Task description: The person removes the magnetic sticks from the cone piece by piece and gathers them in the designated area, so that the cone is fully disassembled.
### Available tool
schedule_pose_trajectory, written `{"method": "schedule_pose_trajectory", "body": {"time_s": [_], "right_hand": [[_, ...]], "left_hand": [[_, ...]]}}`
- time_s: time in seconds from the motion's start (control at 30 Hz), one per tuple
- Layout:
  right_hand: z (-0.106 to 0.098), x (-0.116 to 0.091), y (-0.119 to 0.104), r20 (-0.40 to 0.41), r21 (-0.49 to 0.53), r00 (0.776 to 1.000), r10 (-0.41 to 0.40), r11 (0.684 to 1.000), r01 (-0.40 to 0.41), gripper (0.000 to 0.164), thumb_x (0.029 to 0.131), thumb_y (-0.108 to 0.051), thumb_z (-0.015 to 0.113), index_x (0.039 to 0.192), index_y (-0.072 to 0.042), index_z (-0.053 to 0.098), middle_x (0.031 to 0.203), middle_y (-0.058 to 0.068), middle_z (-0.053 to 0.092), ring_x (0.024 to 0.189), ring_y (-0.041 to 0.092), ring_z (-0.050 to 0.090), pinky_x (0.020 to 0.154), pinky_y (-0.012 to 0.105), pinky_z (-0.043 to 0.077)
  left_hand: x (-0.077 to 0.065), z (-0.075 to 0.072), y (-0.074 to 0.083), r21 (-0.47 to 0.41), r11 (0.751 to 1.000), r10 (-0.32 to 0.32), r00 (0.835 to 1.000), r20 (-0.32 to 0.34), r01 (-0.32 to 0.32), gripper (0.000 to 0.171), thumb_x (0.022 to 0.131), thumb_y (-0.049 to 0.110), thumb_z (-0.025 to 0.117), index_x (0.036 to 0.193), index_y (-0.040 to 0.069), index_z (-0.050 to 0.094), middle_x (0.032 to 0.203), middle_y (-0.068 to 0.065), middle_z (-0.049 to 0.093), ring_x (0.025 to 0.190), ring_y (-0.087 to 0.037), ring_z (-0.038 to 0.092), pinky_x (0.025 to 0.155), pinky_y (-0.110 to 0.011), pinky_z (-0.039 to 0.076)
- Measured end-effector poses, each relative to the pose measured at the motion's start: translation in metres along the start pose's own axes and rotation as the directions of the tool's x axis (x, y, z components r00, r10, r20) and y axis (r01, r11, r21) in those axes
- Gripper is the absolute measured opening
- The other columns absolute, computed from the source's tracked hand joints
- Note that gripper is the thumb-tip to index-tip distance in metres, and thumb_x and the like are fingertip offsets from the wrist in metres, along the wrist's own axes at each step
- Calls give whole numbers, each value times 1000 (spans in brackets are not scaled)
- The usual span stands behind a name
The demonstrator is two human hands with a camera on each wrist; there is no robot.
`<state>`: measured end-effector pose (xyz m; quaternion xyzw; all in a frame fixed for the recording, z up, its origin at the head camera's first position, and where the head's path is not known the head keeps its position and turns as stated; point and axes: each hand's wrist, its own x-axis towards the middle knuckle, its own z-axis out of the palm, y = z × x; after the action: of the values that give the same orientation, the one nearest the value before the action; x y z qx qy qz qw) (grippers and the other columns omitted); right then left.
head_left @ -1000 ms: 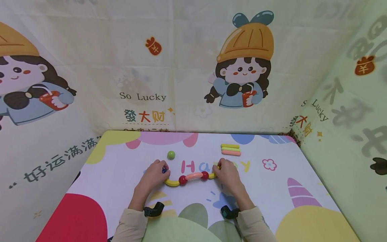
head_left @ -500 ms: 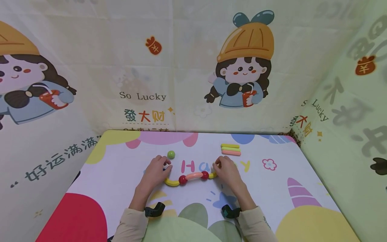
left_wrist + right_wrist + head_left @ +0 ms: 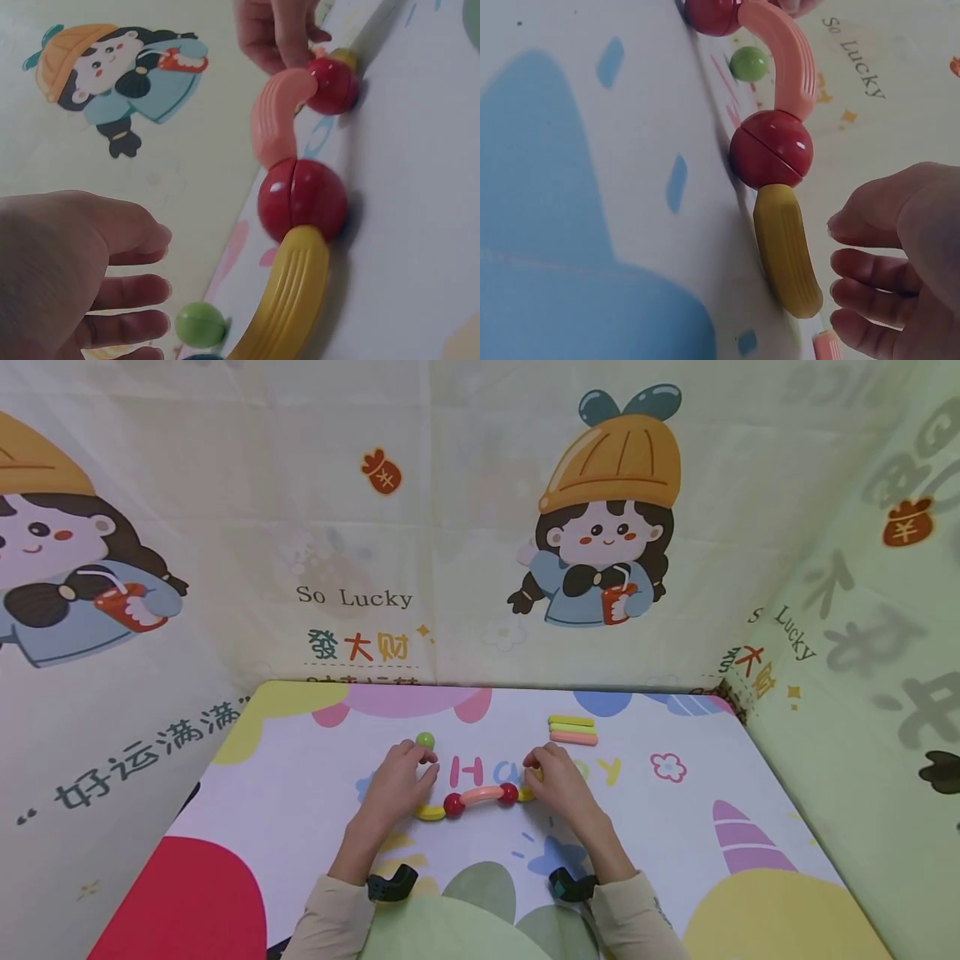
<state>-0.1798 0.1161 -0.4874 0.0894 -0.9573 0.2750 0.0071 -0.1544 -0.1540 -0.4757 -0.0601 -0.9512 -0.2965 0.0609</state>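
A chain of curved rods and balls lies on the table: a pink curved rod point(image 3: 482, 795) between two red balls point(image 3: 303, 201), with a yellow curved rod point(image 3: 285, 300) on the left and another yellow rod point(image 3: 787, 251) on the right. A sliver of a blue ball point(image 3: 202, 358) shows by the left yellow rod's end. My left hand point(image 3: 401, 781) hovers beside that end, fingers loosely bent and holding nothing, its fingertips near a green ball point(image 3: 425, 741). My right hand point(image 3: 558, 778) is beside the right yellow rod, fingers parted and apart from it.
Three straight-lying rods, yellow, lime and pink point(image 3: 573, 738), sit side by side at the back right of the printed table point(image 3: 750, 777). A patterned cloth wall point(image 3: 465, 527) rises behind the table's far edge, and another stands at the right.
My left hand has let go of the blue ball at the chain's left end and moved forward toward the green ball. My right hand has loosened from the right yellow rod, hardly moving.
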Motion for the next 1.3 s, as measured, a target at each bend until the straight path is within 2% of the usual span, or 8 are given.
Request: {"method": "schedule_pose_trajectory", "body": {"time_s": [0.17, 0.4, 0.57, 0.8, 0.93, 1.1, 1.3], "right_hand": [[-2, -2, -4, 61, 33, 996, -62, 998, 60, 13, 89, -12, 68, 102, -12, 71, 103, 1, 60, 99, 18, 53, 90, 35, 55], [-4, -7, -8, 127, -28, 980, -156, 987, 160, 18, 84, -11, 69, 102, -14, 71, 104, 0, 64, 98, 17, 55, 92, 39, 54], [-3, -8, -7, 165, -104, 963, -213, 967, 231, 21, 81, -17, 69, 102, -16, 72, 102, -1, 65, 95, 17, 55, 91, 42, 51], [-3, -8, -5, 227, -129, 953, -198, 964, 231, 30, 79, -24, 72, 108, -17, 71, 105, -3, 64, 100, 17, 52, 92, 44, 46], [-2, -9, -5, 247, -136, 950, -193, 963, 231, 33, 80, -25, 74, 111, -16, 70, 108, -2, 63, 104, 18, 52, 96, 48, 45], [-2, -9, -6, 261, -126, 951, -164, 971, 202, 32, 82, -24, 78, 112, -15, 69, 110, -1, 63, 108, 20, 52, 102, 52, 44], [0, -8, -3, 255, -109, 954, -157, 976, 189, 31, 81, -23, 81, 109, -15, 70, 104, -1, 65, 102, 18, 54, 98, 45, 49]], "left_hand": [[-2, 10, 13, -2, 997, 74, 997, 11, -73, 13, 92, 23, 70, 102, 14, 70, 106, -1, 64, 99, -18, 57, 87, -36, 57], [0, 24, 34, -13, 982, 190, 981, 35, -189, 12, 94, 23, 68, 101, 14, 72, 100, -1, 64, 93, -17, 58, 86, -36, 56], [0, 35, 46, 0, 969, 244, 965, 98, -246, 18, 94, 27, 68, 107, 14, 72, 106, -2, 66, 100, -19, 60, 90, -37, 55], [3, 49, 57, 78, 954, 267, 937, 226, -291, 31, 92, 33, 69, 118, 16, 70, 110, -2, 65, 99, -16, 61, 92, -35, 55], [2, 56, 64, 83, 955, 255, 931, 262, -285, 35, 91, 33, 72, 121, 15, 68, 109, -2, 64, 94, -14, 58, 88, -33, 56], [-2, 61, 66, 37, 975, 201, 941, 272, -219, 40, 91, 32, 73, 126, 15, 65, 114, -2, 65, 97, -13, 59, 91, -32, 56], [-2, 64, 63, 6, 976, 212, 946, 244, -220, 37, 91, 32, 73, 125, 16, 65, 112, -1, 64, 94, -11, 59, 90, -31, 56]]}}
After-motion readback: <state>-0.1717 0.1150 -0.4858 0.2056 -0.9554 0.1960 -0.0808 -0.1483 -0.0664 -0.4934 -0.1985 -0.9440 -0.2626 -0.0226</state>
